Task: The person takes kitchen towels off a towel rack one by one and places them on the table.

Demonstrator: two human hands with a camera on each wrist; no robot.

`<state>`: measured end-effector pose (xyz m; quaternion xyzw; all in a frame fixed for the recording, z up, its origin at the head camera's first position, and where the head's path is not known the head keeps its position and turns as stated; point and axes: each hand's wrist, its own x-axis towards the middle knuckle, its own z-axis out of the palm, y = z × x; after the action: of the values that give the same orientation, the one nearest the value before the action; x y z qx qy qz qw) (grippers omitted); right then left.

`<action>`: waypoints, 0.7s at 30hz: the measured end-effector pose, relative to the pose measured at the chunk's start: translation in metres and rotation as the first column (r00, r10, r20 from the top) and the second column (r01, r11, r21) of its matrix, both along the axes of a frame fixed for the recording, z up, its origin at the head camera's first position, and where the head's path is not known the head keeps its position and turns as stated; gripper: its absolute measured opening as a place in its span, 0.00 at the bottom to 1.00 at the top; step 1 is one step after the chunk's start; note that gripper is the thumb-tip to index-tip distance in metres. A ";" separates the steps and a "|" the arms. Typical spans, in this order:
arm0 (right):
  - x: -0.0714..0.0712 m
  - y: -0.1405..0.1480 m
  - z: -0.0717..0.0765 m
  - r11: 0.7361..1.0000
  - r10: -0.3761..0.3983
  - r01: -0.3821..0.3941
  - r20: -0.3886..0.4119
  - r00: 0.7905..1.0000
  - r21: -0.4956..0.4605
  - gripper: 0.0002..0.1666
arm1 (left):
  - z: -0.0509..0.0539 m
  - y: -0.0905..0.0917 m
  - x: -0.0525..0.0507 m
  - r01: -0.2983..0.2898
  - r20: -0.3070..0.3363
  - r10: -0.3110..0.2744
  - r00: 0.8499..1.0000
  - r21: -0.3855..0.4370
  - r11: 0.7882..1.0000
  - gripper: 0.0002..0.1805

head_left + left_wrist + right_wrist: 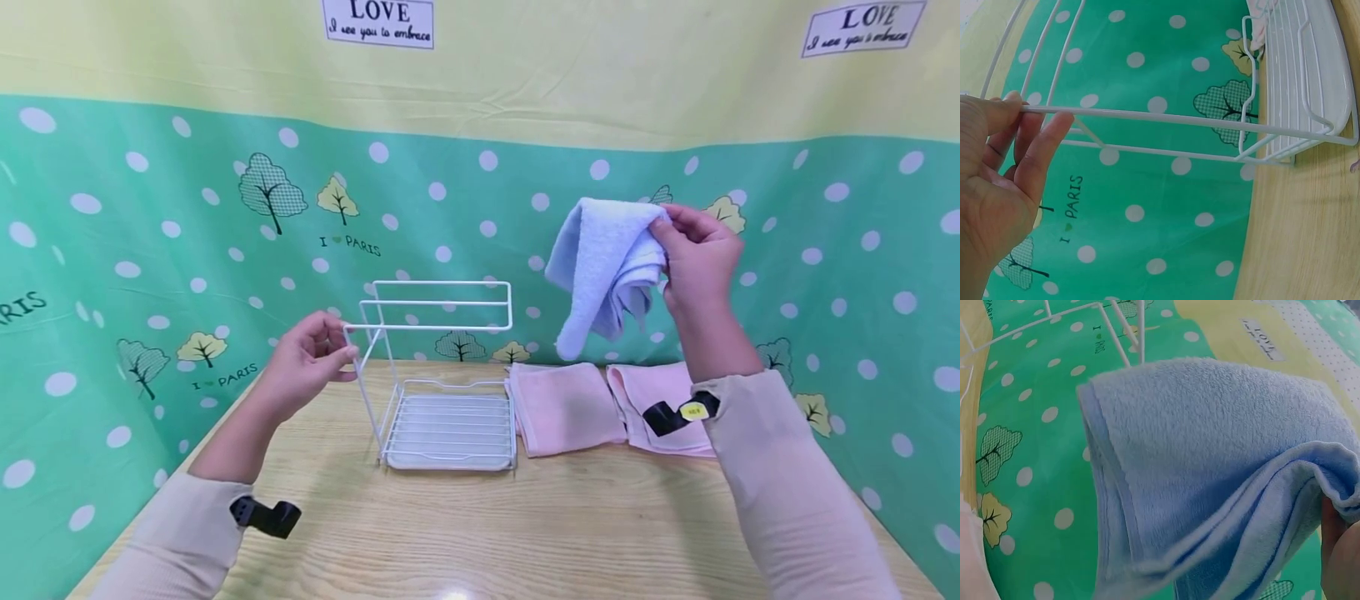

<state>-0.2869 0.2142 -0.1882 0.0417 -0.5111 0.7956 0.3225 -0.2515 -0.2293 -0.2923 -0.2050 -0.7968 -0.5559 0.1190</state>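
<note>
My left hand (306, 363) pinches the upper left upright of a white wire rack (435, 327); in the left wrist view, thumb and fingers of that hand (1007, 162) close round the thin bar (1166, 119). The rack has open bars on top and a pale tray (450, 461) at its base. Up in the air to the right of the rack, my right hand (702, 254) grips a folded light blue towel (600, 258) by its upper right corner. The towel (1210, 425) hangs down in loose folds and hides most of the right fingers in the right wrist view.
Two folded pink towels, one beside the rack (566, 408) and one further right (652, 387), lie on the wooden table (450, 533). A green and yellow patterned curtain (465, 192) stands behind the table and along its sides.
</note>
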 end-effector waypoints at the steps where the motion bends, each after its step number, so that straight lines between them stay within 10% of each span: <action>1: 0.000 0.002 -0.002 1.000 -0.002 0.002 0.014 1.000 0.005 0.15 | 0.000 0.000 0.000 -0.001 0.000 0.001 1.000 -0.001 1.000 0.11; 21: 0.010 0.022 -0.051 0.992 -0.053 0.020 0.273 0.960 0.122 0.14 | -0.002 -0.001 -0.002 -0.004 -0.006 0.004 1.000 0.003 1.000 0.10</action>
<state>-0.2772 0.2362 -0.2394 -0.0601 -0.5977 0.7560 0.2600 -0.2535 -0.2301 -0.2946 -0.2049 -0.7960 -0.5562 0.1228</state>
